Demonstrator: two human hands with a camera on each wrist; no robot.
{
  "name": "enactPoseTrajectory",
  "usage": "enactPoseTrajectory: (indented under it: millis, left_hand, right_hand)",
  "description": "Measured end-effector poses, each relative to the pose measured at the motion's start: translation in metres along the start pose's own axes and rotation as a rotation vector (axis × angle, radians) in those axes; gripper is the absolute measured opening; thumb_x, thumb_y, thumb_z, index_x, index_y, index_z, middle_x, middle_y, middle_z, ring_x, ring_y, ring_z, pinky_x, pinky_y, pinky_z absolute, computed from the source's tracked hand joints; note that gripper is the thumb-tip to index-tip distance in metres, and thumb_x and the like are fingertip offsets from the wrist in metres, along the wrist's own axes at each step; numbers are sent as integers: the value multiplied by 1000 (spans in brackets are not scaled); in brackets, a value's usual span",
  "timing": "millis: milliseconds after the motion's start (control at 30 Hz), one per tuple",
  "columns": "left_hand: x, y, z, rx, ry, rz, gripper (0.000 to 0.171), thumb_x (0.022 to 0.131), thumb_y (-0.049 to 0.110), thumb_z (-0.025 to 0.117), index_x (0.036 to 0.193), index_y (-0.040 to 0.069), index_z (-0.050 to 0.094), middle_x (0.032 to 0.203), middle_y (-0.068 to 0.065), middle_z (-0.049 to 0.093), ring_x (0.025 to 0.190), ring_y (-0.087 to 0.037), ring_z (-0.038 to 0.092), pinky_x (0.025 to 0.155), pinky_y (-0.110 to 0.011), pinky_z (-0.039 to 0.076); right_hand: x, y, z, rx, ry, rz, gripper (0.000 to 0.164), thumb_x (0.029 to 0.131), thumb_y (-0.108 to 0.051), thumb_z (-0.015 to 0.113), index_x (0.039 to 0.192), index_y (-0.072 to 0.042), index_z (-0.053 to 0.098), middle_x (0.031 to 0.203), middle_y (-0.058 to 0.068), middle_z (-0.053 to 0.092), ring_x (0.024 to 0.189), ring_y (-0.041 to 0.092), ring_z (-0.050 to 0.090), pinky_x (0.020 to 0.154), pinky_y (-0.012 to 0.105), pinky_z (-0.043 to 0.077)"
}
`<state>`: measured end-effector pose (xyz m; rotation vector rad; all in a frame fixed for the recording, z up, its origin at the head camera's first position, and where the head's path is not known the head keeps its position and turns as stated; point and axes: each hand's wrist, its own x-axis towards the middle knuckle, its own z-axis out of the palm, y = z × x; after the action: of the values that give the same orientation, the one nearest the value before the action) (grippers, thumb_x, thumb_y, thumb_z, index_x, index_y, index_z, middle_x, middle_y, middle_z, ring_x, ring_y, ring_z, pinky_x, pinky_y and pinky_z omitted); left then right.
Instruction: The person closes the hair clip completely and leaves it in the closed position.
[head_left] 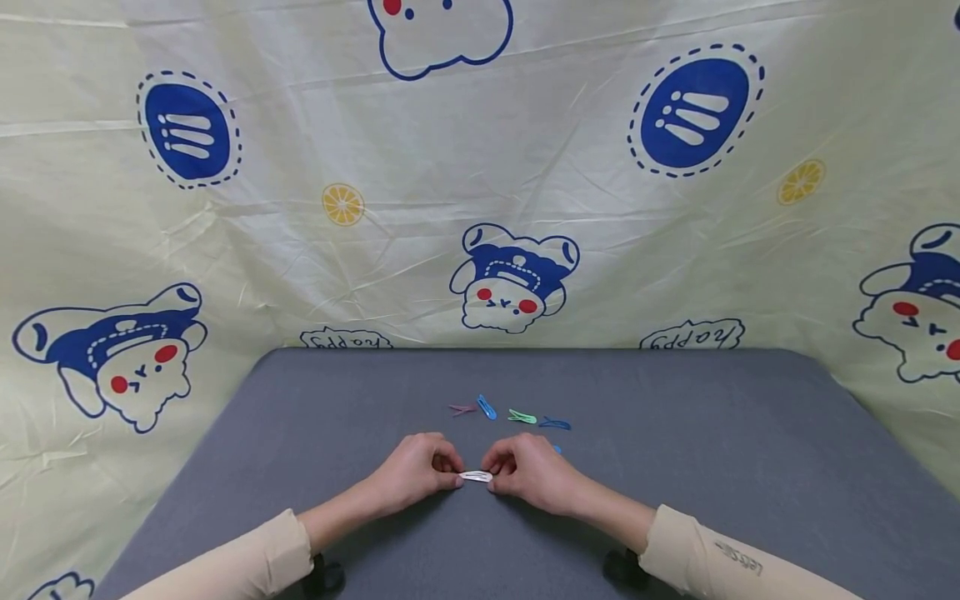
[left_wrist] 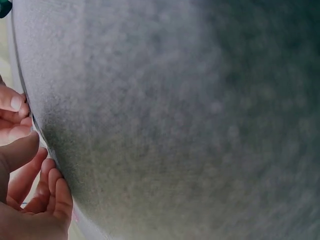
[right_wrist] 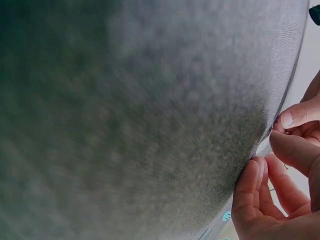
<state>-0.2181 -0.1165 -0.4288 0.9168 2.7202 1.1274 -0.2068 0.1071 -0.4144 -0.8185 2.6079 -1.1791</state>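
Observation:
A white snap hair clip [head_left: 476, 476] lies crosswise between the two hands, low over the grey table, in the head view. The left hand [head_left: 422, 469] pinches its left end between thumb and fingers. At the other end, the right hand [head_left: 534, 473] pinches the clip the same way. In the left wrist view the left hand [left_wrist: 37, 195] shows at the left edge, thumb facing its curled fingers. The right wrist view has the right hand [right_wrist: 280, 190] at its right edge; the fingers mostly cover the clip there.
Beyond the hands lie a purple hair clip [head_left: 462, 409], a light blue clip [head_left: 487, 407], a green clip [head_left: 522, 416] and a dark blue clip [head_left: 555, 423]. A small blue piece [head_left: 557, 449] peeks out behind the right hand. A patterned curtain [head_left: 420, 267] hangs behind the table [head_left: 675, 467].

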Motion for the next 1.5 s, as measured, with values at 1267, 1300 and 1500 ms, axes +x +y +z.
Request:
enactPoseTrajectory:
  millis: [1267,1300,1500]
  left_hand:
    - [34,-11,-32,-25,201,-122,14,83,7,78,96,4,75,85,2,66,75,-12,59,66,-29,50]
    - [36,-12,-33,-28,202,-126,15,83,7,78,96,3,75,84,2,66,75,-13,59,66,-29,50]
    - [44,-22,-35,-42,204,-125,16,81,4,79,96,1,75,82,0,69,73,-12,61,64,-27,50]
  right_hand:
    - [32,-3,-12,61,240,100,15,89,-6,72,104,-6,73,86,-3,66,76,15,59,64,29,51]
    - [35,-3,-11,59,246,105,15,89,-5,72,103,-6,73,86,-3,66,75,15,59,64,30,51]
    - [47,-2,-11,4,259,104,14,88,-4,71,103,-6,73,86,-3,66,72,15,57,63,32,50]
